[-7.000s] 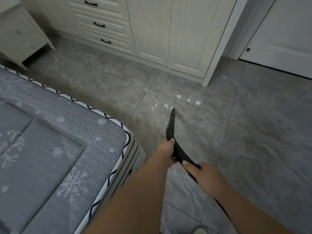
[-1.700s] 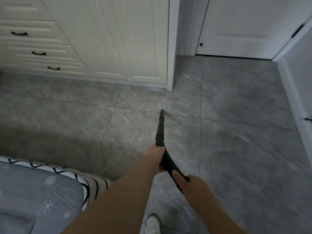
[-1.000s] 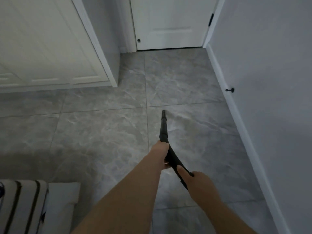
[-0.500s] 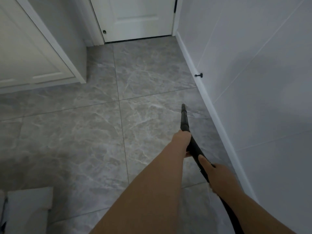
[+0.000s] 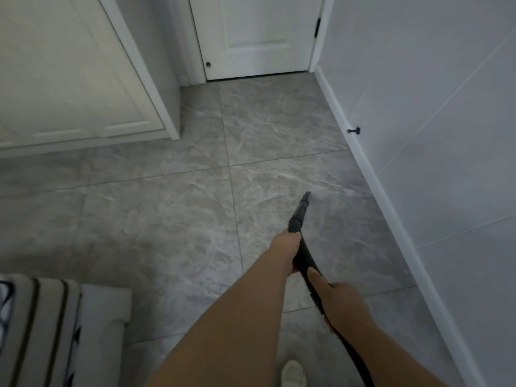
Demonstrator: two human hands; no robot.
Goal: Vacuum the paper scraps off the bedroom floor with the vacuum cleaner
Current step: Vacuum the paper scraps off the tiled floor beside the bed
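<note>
I hold a black vacuum wand (image 5: 299,216) with both hands, its narrow nozzle tip (image 5: 306,196) pointing down at the grey marble-look floor tiles (image 5: 173,219) near the right wall. My left hand (image 5: 287,248) grips the wand's forward part. Further back, my right hand (image 5: 339,303) grips the ribbed handle with the thumb laid along the top. The black hose (image 5: 357,361) runs off behind that hand toward the bottom edge. No paper scraps show on the floor in this view.
A white door (image 5: 257,34) stands shut at the far end. A cream wardrobe (image 5: 72,74) fills the left side. The right wall has a white skirting board (image 5: 391,208) and a black doorstop (image 5: 354,131). The bed corner (image 5: 55,325) sits bottom left. A shoe (image 5: 292,372) shows below.
Seven seconds ago the nozzle was at white scraps by the wardrobe. Since then my view swung right to the door and wall; the wand still points at bare floor, both grips unchanged.
</note>
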